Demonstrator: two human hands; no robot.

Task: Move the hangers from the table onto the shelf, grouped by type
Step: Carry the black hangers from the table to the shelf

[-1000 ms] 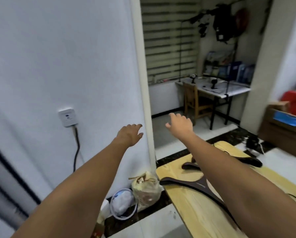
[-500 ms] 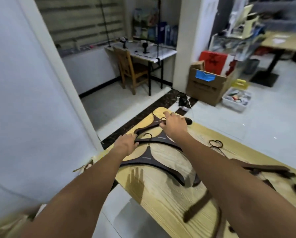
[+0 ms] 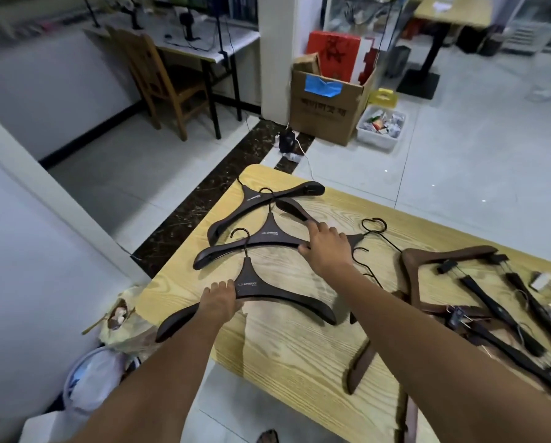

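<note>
Hands working at left end of wooden table (image 3: 283, 346). Left hand (image 3: 220, 300) gripping left arm of nearest dark hanger (image 3: 261, 289), fingers curling over its top. Right hand (image 3: 327, 247) clasping right arm of middle dark hanger (image 3: 267, 235), fingers and thumb wrapping round it. Third dark hanger (image 3: 255, 199) lying farthest. All three lying flat on table. Brown clip hangers (image 3: 411, 276) lying heaped to right.

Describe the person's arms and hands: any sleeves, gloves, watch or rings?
The left arm and right arm are bare as far as the view shows, no sleeve in sight. The left hand and right hand are ungloved; no watch, bracelet or ring is visible.
</note>
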